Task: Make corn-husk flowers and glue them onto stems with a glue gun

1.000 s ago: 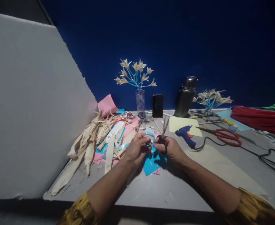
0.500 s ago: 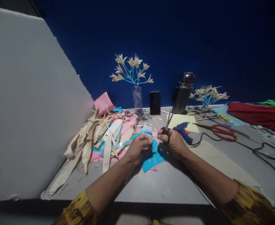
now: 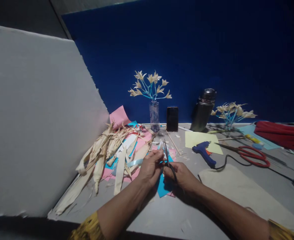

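My right hand (image 3: 183, 175) grips small black-handled scissors (image 3: 166, 154), their narrow blades pointing up and away from me. Just left of the blades, my left hand (image 3: 150, 166) is closed, thumb and fingers pinched on a small pale piece (image 3: 161, 145) whose kind I cannot make out. The two hands almost touch. Under them lies blue paper (image 3: 164, 188) with pink paper beneath. Dried corn husks (image 3: 100, 166) are heaped left of my left hand, and a light-blue ribbon (image 3: 135, 162) runs close to its wrist.
A glass vase (image 3: 154, 116) with husk flowers (image 3: 150, 83), a phone (image 3: 172, 119) and a flask (image 3: 204, 111) stand along the blue wall. On the right lie a blue glue gun (image 3: 205, 153), yellow paper (image 3: 190, 139), red-handled scissors (image 3: 254, 156) and a red cloth (image 3: 279, 135).
The scissors have come left and turned, so their blades now stand beside my left fingertips. My right hand has moved closer to the left. The whole view has shifted a little.
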`<action>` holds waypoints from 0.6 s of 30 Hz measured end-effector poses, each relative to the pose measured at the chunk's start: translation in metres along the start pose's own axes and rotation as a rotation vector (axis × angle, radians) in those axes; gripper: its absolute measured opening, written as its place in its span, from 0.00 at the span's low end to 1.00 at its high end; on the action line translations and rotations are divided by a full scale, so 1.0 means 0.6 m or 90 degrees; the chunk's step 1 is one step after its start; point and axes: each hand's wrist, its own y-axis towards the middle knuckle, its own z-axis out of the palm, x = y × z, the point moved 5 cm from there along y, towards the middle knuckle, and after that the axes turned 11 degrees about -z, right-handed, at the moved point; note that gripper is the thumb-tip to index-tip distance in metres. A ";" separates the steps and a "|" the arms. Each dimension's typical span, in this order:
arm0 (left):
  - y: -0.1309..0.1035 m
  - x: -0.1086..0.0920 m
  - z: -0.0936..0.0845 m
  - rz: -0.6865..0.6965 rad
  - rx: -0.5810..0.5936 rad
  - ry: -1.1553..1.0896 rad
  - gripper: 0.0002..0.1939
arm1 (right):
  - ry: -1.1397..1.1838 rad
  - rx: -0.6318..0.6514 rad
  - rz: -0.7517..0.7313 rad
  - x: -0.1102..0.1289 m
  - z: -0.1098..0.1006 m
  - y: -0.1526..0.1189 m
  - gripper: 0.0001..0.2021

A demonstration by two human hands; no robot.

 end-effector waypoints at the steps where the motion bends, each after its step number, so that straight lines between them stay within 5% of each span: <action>1: -0.001 0.000 0.001 0.001 0.001 0.002 0.15 | -0.001 -0.005 -0.002 0.001 0.000 0.000 0.25; 18: -0.004 0.006 0.006 -0.017 0.012 0.020 0.15 | -0.047 -0.032 -0.009 -0.002 -0.012 -0.001 0.24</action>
